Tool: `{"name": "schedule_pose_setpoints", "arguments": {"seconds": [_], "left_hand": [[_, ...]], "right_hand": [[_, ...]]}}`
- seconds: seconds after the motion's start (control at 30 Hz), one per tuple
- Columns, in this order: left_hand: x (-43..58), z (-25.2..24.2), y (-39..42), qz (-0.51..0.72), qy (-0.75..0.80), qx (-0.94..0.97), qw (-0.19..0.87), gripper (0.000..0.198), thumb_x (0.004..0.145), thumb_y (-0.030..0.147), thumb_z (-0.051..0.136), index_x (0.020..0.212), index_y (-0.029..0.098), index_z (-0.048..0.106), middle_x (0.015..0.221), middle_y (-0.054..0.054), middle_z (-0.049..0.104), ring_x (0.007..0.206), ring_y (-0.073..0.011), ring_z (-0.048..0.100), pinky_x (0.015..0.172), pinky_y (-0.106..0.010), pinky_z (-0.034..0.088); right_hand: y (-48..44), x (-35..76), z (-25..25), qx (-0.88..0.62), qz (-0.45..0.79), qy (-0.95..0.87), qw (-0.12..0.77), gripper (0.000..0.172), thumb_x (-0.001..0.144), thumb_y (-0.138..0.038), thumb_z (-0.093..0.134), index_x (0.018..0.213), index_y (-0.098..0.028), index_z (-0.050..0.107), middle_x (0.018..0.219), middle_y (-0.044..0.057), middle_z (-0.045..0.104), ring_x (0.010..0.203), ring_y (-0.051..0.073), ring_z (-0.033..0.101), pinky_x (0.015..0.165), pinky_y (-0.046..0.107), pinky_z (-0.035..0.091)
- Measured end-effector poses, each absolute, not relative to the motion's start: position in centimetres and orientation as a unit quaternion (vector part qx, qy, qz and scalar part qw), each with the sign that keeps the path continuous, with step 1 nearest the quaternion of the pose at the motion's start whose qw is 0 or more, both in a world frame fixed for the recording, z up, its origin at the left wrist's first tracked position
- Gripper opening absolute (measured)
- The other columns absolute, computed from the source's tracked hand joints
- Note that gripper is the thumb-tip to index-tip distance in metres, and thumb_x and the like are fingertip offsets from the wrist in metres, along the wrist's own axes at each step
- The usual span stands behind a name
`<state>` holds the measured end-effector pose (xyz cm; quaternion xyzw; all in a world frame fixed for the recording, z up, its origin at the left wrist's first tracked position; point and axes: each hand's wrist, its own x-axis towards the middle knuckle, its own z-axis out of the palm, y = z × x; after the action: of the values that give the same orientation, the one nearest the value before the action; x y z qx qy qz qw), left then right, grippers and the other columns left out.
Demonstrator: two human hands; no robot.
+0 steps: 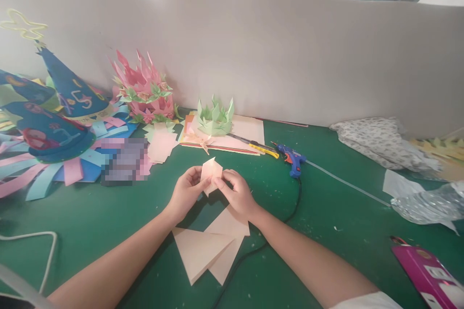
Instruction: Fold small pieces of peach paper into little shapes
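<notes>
Between my hands, above the green table, is a small piece of folded peach paper with a pointed top. My left hand pinches its left edge, thumb in front. On the other edge, my right hand grips it the same way, and the two thumbs nearly meet at its lower middle. Several folded peach paper sheets lie overlapping on the table just below my hands. Behind the held piece stands a green folded-paper crown on a stack of coloured paper.
A yellow utility knife and a blue glue gun lie beyond my right hand, the gun's black cord trailing forward. Pink paper crowns and blue cone hats stand left. At right are a plastic bottle and a magenta power strip.
</notes>
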<state>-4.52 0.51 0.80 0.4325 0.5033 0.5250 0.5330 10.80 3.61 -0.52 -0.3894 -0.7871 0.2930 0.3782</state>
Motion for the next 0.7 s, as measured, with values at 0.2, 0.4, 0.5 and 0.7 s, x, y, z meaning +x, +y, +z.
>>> {"name": "schedule_pose_setpoints", "arguments": {"seconds": [0.2, 0.4, 0.5, 0.7], "left_hand": [[-4.5, 0.72, 0.51, 0.523, 0.484, 0.432, 0.553, 0.026, 0.072, 0.034, 0.064, 0.09, 0.017, 0.058, 0.088, -0.002, 0.061, 0.077, -0.0129, 0.056, 0.068, -0.023, 0.045], [-4.28, 1.0, 0.43, 0.508, 0.477, 0.44, 0.566, 0.028, 0.07, 0.031, 0.067, 0.092, 0.018, 0.056, 0.086, 0.0, 0.06, 0.075, -0.0117, 0.055, 0.066, -0.021, 0.044], [-4.08, 1.08, 0.39, 0.5, 0.473, 0.453, 0.566, 0.029, 0.07, 0.031, 0.067, 0.093, 0.018, 0.054, 0.085, 0.0, 0.06, 0.074, -0.0112, 0.054, 0.064, -0.021, 0.043], [-3.96, 1.08, 0.51, 0.482, 0.481, 0.471, 0.561, 0.027, 0.07, 0.03, 0.066, 0.086, 0.017, 0.049, 0.075, 0.003, 0.054, 0.065, -0.0094, 0.05, 0.058, -0.02, 0.04]], "right_hand": [[3.75, 10.88, -0.75, -0.396, 0.295, -0.779, 0.385, 0.032, 0.089, -0.032, 0.043, 0.059, -0.019, 0.042, 0.06, -0.001, 0.048, 0.064, 0.014, 0.047, 0.063, 0.026, 0.037], [3.74, 10.84, -0.9, -0.4, 0.293, -0.782, 0.378, 0.03, 0.088, -0.031, 0.043, 0.06, -0.019, 0.043, 0.06, -0.001, 0.048, 0.065, 0.015, 0.047, 0.062, 0.027, 0.037], [3.76, 10.81, -0.98, -0.408, 0.281, -0.781, 0.379, 0.03, 0.088, -0.029, 0.044, 0.059, -0.019, 0.041, 0.06, -0.001, 0.047, 0.064, 0.015, 0.046, 0.062, 0.027, 0.036], [3.71, 10.83, -0.61, -0.416, 0.284, -0.778, 0.375, 0.032, 0.086, -0.029, 0.047, 0.056, -0.019, 0.04, 0.056, -0.002, 0.044, 0.062, 0.014, 0.043, 0.062, 0.026, 0.035]]}}
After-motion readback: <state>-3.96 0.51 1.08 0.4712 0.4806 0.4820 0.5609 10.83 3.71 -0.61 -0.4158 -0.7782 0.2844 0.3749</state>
